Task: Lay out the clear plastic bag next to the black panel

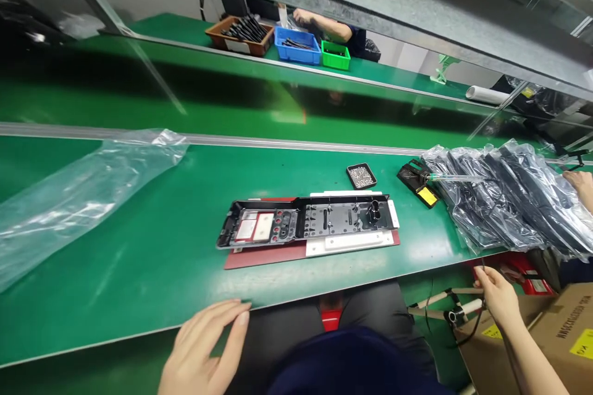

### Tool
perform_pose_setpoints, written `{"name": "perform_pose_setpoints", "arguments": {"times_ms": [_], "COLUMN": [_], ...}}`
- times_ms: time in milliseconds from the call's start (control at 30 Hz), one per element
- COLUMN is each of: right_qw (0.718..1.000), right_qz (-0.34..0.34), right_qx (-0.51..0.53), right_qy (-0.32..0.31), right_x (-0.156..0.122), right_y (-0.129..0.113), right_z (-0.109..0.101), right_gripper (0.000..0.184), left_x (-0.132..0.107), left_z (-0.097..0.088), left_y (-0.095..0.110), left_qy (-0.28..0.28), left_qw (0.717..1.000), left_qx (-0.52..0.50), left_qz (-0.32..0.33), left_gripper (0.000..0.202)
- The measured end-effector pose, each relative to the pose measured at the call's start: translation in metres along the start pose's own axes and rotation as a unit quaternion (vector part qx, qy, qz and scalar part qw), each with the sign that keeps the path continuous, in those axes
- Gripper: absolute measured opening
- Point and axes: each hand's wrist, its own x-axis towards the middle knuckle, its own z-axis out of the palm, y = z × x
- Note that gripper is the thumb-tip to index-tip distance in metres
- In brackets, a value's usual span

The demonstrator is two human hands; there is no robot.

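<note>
Left hand (206, 345) lying fingers spread, flat, touching near table edge (115, 333), holding nothing. Right hand (498, 296) pinching thin black cable (479, 314) below table at right, beside white tool (463, 310) and cardboard box (556, 327). Black panel (306, 222) sitting on red board (269, 256) mid-table, well apart from both hands. Screw tray (361, 176) farther back. Bagged parts (504, 197) piling at right; another person's hand (579, 183) touching them. Empty bag (78, 191) lying left.

One black panel (308, 220), one screw tray (361, 176), three bins (297, 46), one empty clear bag (83, 191), two hands (208, 345)
</note>
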Motion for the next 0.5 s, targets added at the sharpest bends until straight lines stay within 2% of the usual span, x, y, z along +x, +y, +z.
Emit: {"name": "perform_pose_setpoints", "arguments": {"times_ms": [167, 267, 333, 400, 433, 500], "right_qw": [0.998, 0.993, 0.983, 0.969, 0.962, 0.948], "right_qz": [0.003, -0.016, -0.058, -0.135, -0.18, -0.268], "right_qx": [-0.051, -0.111, -0.141, -0.148, -0.143, -0.128], "right_qy": [-0.022, 0.037, 0.1, 0.144, 0.149, 0.116], "right_x": [0.002, -0.017, -0.035, -0.053, -0.061, -0.073], "right_y": [0.007, 0.003, -0.011, -0.035, -0.05, -0.084], "right_z": [0.03, 0.033, 0.029, 0.03, 0.033, 0.048], "right_gripper": [0.029, 0.028, 0.033, 0.044, 0.051, 0.061], "left_x": [0.027, 0.028, 0.026, 0.027, 0.03, 0.042], "left_z": [-0.001, -0.006, -0.01, -0.015, -0.019, -0.027], "left_y": [-0.006, -0.017, -0.033, -0.055, -0.068, -0.091], "left_qy": [0.058, 0.064, 0.072, 0.094, 0.106, 0.119], "left_qw": [0.998, 0.998, 0.997, 0.993, 0.988, 0.97], "left_qx": [-0.016, -0.018, -0.002, 0.047, 0.082, 0.165], "left_qz": [0.002, -0.022, -0.039, -0.057, -0.071, -0.132], "left_gripper": [0.008, 0.01, 0.009, 0.009, 0.014, 0.035]}}
